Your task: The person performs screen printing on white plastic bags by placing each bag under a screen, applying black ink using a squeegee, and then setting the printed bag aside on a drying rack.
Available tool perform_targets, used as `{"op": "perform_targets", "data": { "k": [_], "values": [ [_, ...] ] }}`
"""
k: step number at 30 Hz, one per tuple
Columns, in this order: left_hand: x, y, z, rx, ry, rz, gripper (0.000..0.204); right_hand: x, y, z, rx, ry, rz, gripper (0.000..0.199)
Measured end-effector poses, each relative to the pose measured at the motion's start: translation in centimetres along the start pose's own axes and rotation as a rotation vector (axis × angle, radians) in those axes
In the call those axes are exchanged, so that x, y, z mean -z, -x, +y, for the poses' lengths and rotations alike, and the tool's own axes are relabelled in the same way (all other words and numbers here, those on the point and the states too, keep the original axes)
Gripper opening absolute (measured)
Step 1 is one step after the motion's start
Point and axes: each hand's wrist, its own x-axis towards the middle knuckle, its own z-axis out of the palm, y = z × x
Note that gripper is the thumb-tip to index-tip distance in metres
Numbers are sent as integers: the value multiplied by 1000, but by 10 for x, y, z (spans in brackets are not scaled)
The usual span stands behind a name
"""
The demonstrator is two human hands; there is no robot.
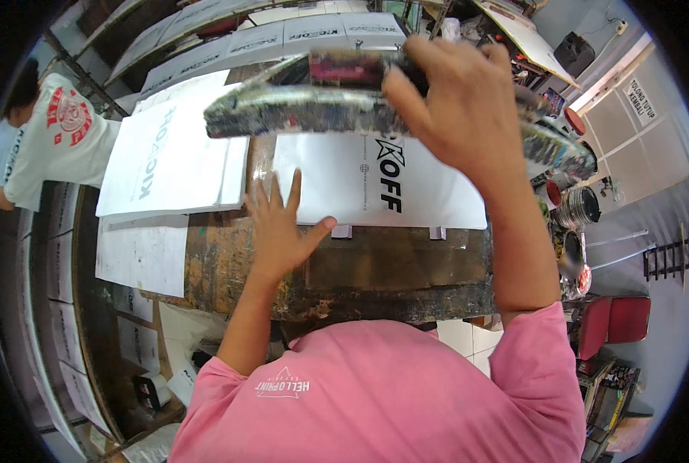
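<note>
Two bare hands were at work over a worn, ink-stained printing table [375, 270]. The right hand [456, 104] was raised high w/ fingers clamped over the top of a long paint-crusted screen frame [298, 112], which was lifted off the table and tilted, its far end running off to the right. The left hand [279, 224] lay flat, fingers spread and empty, palm on the table edge w/ fingertips touching the lower left corner of a white printed sheet [375, 189]. That sheet sat on the table just below the lifted frame, bold black lettering across its middle. A stack of similar white sheets [167, 158] lay to the left, overlapping the table's side, and more printed sheets [283, 35] were laid in rows on racks beyond. At far left, another person in a white shirt [47, 143] w/ red print stood bent over, back to the camera. Round ink tins [580, 207] sat at right, near the table's end; a red stool [618, 320] stood lower right.
</note>
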Motion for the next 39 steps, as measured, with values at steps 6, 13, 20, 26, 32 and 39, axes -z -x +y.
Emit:
{"op": "perform_targets", "data": {
  "k": [6,13,20,26,32,39],
  "values": [
    [-59,38,-28,93,-489,-113,105,20,-51,0,-141,-100,-145,41],
    [-25,-34,11,-44,-153,187,74,28,-121,-9,-535,-4,-472,43],
    [8,-57,17,382,332,398,46,18,-107,17,-214,-41,-240,47],
    [74,-15,-68,628,523,523,53,0,-94,36,-141,-44,-193,39],
    [145,12,-221,651,437,501,56,7,-75,28,-183,-79,-191,47],
    [261,55,-401,937,-183,567,70,6,-64,19,-29,-124,37,46]
  ]
}}
